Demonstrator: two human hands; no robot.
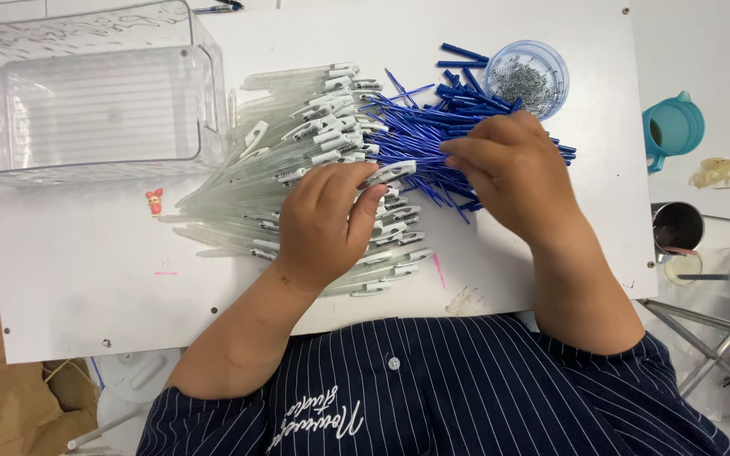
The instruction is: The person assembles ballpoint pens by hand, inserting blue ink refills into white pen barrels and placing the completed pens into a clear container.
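Left hand (pixel 323 221) pinches one clear pen barrel (pixel 389 173) by its white clip end — long axis roughly left-right, tip toward the right hand (pixel 500 165). Right hand sits curled on the blue refill pile (pixel 420 122), fingertips closed on refills, just beside the barrel's end. Barrel pile (pixel 297 160) lies under and beyond the left hand; a round tub of springs (pixel 527 78) and a clear bin (pixel 86 93) sit farther back.

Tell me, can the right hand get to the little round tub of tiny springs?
Probably yes. The right hand rests on the blue refills, just below the round tub, whose top is open, and nothing stands between them.
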